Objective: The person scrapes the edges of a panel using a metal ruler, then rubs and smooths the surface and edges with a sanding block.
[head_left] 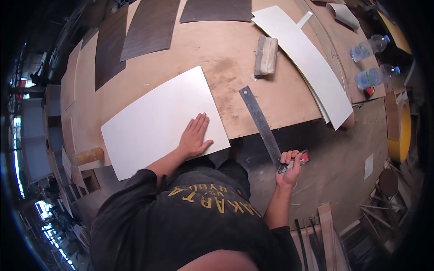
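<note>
On the table (194, 47), a white board (156, 117) lies beneath the person's flattened left hand (195, 137); past the table's near edge, the right hand (289, 169) grips a metal ruler (261, 124). The board shows no marks yet.

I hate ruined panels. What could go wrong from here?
The white panel seems to overhang the near edge of the table; it might shift if the left hand lifts. The metal bar in the right hand could scratch the panel. The white strips, jutting past the edge, might get knocked.
</note>
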Action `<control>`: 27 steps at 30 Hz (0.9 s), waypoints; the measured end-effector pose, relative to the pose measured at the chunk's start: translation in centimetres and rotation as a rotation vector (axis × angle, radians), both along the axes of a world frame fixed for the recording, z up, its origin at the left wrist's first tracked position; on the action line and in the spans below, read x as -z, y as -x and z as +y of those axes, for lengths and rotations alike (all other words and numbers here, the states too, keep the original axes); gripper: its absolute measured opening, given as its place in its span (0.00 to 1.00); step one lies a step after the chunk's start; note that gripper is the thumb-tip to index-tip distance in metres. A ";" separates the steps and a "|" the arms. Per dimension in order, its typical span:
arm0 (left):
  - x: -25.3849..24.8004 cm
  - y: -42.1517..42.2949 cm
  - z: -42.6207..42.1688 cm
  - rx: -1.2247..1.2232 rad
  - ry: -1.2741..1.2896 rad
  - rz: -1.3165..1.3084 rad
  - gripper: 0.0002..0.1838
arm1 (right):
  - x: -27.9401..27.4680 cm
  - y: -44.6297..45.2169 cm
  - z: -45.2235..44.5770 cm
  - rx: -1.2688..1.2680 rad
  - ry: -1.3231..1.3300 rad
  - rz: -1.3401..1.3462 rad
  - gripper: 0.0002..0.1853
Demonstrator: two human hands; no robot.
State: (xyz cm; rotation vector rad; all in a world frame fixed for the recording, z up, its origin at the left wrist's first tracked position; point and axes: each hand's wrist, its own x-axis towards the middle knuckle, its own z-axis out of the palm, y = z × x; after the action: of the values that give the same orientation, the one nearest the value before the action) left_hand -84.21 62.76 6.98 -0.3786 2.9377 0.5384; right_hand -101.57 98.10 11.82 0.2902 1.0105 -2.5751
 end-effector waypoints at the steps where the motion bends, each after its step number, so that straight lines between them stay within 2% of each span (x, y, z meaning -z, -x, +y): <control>1: 0.0 -0.4 -1.1 -0.075 0.018 0.002 0.57 | 0.0 0.0 0.2 -0.008 -0.011 -0.018 0.18; 4: 0.9 -1.4 -4.3 -0.388 0.141 -0.024 0.58 | 1.0 -0.2 1.4 -0.042 -0.050 -0.044 0.18; 6: 0.8 -0.5 -3.7 -0.460 0.146 -0.041 0.59 | 1.8 -0.2 2.2 -0.058 -0.094 -0.062 0.18; 9: 1.3 1.0 -0.6 -0.407 0.136 -0.001 0.60 | 2.6 -0.4 3.7 -0.090 -0.209 -0.102 0.17; 12: 0.1 0.9 1.7 -0.218 0.050 0.013 0.61 | 3.0 -0.7 5.2 -0.172 -0.333 -0.120 0.16; 15: 0.0 -0.4 0.5 -0.166 0.061 -0.008 0.59 | 3.1 -1.4 6.1 -0.241 -0.356 -0.154 0.18; 20: 0.0 -2.9 -3.7 -0.200 0.140 -0.041 0.56 | 5.0 -2.0 6.7 -0.310 -0.279 -0.195 0.18; 27: 0.3 -3.9 -5.6 -0.043 0.151 0.000 0.51 | 7.2 -1.3 9.5 -0.327 -0.226 -0.273 0.18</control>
State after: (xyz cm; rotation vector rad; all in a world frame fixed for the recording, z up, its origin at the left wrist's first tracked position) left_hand -80.33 57.19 6.73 -0.4588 2.9858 0.3225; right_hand -100.23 107.55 4.58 0.4769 1.1389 -2.0687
